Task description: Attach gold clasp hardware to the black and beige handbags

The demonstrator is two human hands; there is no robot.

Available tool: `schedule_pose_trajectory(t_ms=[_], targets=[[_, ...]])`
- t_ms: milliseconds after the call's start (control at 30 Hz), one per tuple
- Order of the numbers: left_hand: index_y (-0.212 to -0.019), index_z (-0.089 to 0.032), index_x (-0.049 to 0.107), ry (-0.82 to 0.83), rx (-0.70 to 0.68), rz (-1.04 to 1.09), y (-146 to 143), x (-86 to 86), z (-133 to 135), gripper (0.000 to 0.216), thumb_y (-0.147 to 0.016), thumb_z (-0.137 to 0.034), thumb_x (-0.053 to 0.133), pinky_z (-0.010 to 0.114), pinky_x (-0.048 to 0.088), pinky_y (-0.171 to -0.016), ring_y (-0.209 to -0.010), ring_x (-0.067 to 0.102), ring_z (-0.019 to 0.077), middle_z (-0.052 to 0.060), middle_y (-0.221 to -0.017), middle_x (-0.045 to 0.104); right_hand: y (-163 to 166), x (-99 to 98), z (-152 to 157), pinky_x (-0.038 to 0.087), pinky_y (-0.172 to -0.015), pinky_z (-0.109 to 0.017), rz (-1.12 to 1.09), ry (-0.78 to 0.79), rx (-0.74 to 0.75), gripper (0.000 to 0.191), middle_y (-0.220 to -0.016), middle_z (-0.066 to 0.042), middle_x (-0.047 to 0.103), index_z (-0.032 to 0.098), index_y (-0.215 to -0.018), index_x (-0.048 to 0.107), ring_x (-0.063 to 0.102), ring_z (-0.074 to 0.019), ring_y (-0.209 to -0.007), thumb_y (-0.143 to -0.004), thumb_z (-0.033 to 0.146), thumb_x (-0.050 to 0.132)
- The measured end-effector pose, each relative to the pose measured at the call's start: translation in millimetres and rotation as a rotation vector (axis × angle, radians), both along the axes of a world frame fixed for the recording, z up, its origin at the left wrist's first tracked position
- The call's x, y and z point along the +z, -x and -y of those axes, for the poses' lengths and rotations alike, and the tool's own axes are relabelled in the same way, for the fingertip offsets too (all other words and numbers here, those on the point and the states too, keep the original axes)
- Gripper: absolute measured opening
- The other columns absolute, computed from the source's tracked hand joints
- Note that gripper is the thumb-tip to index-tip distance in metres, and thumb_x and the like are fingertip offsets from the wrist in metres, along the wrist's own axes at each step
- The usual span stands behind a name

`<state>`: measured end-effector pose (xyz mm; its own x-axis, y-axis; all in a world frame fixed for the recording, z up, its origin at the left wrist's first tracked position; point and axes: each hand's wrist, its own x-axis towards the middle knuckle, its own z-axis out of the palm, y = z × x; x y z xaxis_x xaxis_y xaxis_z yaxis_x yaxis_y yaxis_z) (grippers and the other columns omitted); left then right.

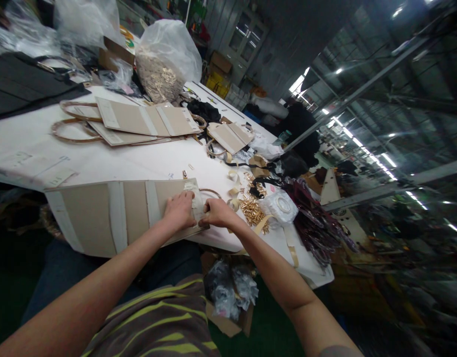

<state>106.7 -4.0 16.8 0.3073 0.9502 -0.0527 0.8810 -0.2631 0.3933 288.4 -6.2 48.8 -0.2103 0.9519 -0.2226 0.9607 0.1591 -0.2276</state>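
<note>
A long beige bag panel (135,206) with pale cross strips lies along the table's near edge, its left part jutting out over my lap. My left hand (179,209) rests on its right end, fingers bent and pressed against the panel. Close by on the right, my right hand (216,212) is closed, thumb and fingers pinched at the panel's end edge. What sits between those fingertips is too small to make out. A brown loop handle (210,192) shows just behind the right hand. Near the panel's far edge lies a small metal fitting (184,174).
Stacked beige bag panels with handles (135,119) lie farther back on the white table (146,161). Gold metal pieces (253,210) are heaped right of my hands, beside a wrapped tape roll (282,206) and dark red straps (313,218). A filled plastic bag (163,64) stands behind.
</note>
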Motion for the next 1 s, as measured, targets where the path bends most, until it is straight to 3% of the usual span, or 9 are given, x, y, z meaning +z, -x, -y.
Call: schedule_pose_trajectory(t_ms=[200, 467, 633, 800, 1000], targets=[[-0.141, -0.022, 0.051, -0.012, 0.004, -0.009, -1, 1.2, 1, 0.079, -0.075, -0.038, 0.090, 0.050, 0.048, -0.110, -0.137, 0.063, 0.0381, 0.017, -0.148, 0.065, -3, 2.3, 0, 0.046, -0.073, -0.022, -0.076, 0.105, 0.028, 0.010, -0.093, -0.002, 0.084, 0.021, -0.096, 0.089, 0.076, -0.0179, -0.090, -0.092, 0.027, 0.082], [-0.142, -0.023, 0.051, 0.019, 0.001, -0.026, -2, 8.4, 4, 0.079, -0.075, -0.036, 0.091, 0.049, 0.047, -0.112, -0.139, 0.061, 0.0376, 0.017, -0.151, 0.064, 1, 17.0, 4, 0.045, -0.069, -0.026, 0.196, 0.084, 0.016, 0.023, -0.098, -0.009, 0.084, 0.020, -0.094, 0.088, 0.075, -0.0225, -0.091, -0.090, 0.043, 0.086], [-0.143, -0.023, 0.050, 0.021, 0.006, -0.015, -2, 11.6, 5, 0.079, -0.077, -0.036, 0.091, 0.050, 0.048, -0.113, -0.139, 0.062, 0.0379, 0.018, -0.151, 0.064, 6, 15.2, 6, 0.045, -0.070, -0.028, 0.257, 0.047, -0.014, 0.029, -0.102, -0.011, 0.084, 0.021, -0.095, 0.085, 0.076, -0.0264, -0.095, -0.086, 0.048, 0.087], [-0.141, -0.024, 0.052, 0.031, 0.000, 0.000, -1, 12.7, 5, 0.078, -0.076, -0.039, 0.092, 0.050, 0.048, -0.112, -0.140, 0.061, 0.0386, 0.018, -0.151, 0.064, 5, 13.4, 8, 0.049, -0.080, -0.029, 0.184, -0.010, -0.031, 0.044, -0.116, -0.008, 0.083, 0.026, -0.118, 0.082, 0.076, -0.0282, -0.108, -0.082, 0.050, 0.092], [-0.142, -0.024, 0.052, 0.031, 0.016, -0.013, -3, 13.4, 5, 0.077, -0.076, -0.037, 0.092, 0.050, 0.048, -0.113, -0.139, 0.062, 0.0384, 0.018, -0.152, 0.064, 8, 20.8, 15, 0.048, -0.081, -0.029, 0.155, 0.030, -0.030, 0.023, -0.108, -0.010, 0.084, 0.022, -0.106, 0.087, 0.077, -0.0263, -0.106, -0.093, 0.041, 0.086]])
